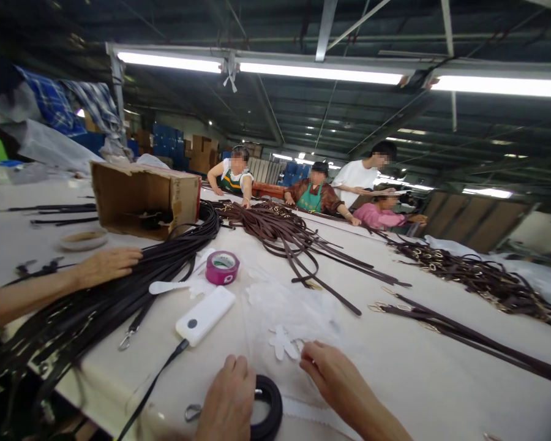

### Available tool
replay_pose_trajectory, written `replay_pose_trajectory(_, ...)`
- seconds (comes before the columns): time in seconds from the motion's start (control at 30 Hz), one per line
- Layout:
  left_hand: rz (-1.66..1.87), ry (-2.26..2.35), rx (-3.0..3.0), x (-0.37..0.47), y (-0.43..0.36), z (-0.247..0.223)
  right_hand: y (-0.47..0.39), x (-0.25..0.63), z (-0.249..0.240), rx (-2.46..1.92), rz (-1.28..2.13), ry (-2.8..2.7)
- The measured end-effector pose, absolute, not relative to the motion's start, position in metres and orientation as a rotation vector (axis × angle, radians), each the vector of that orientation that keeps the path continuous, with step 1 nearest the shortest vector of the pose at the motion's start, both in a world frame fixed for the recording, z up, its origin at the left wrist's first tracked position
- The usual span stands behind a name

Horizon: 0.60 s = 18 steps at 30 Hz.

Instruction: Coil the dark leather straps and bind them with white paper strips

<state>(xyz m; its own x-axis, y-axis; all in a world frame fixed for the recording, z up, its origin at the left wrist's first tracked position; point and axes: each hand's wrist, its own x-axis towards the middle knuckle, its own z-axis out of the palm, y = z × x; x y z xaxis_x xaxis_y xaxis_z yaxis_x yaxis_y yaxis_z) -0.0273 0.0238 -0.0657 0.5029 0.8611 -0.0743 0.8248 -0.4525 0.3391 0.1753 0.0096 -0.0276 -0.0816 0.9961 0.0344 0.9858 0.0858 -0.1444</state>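
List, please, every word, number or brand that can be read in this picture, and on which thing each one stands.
No text can be read.
Cardboard box: dark marks on its side flap, too blurred to read.
Purple tape roll: a pale inner label, print too small to read.
White power bank: only a round dark button, no words.

The coiled strap (269, 407) under the left hand (227, 401) is black, with a silver metal ring at its end. The power bank (205, 315) is white with a dark round button, trailing a black cable (151, 386). The tape roll (222, 267) is magenta (white inside the core). The bundle of straps (119, 288) under a co-worker's hand (105, 264) is black; the straps further along (284, 229) are dark brown with brass-coloured buckles. The cardboard box (142, 196) is plain brown, the table (417, 367) cream. Blue-and-white checked cloth (55, 104) hangs behind.
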Motion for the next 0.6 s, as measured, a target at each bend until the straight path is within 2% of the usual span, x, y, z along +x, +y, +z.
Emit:
replay_pose_trajectory(0.1, 0.146, 1.435, 2.403, -0.026, 0.024, -0.069, 0.018, 0.175, -0.031, -2.094, 0.075, -2.234)
replay_pose_trajectory(0.43, 0.165, 1.427, 2.403, -0.028, 0.024, -0.07, 0.042, 0.163, -0.069, -1.81, -0.208, -2.494)
replay_pose_trajectory(0.6, 0.168, 1.422, 2.395, -0.029, 0.024, -0.066, 0.02, 0.185, -0.073, -1.391, -0.302, -2.419)
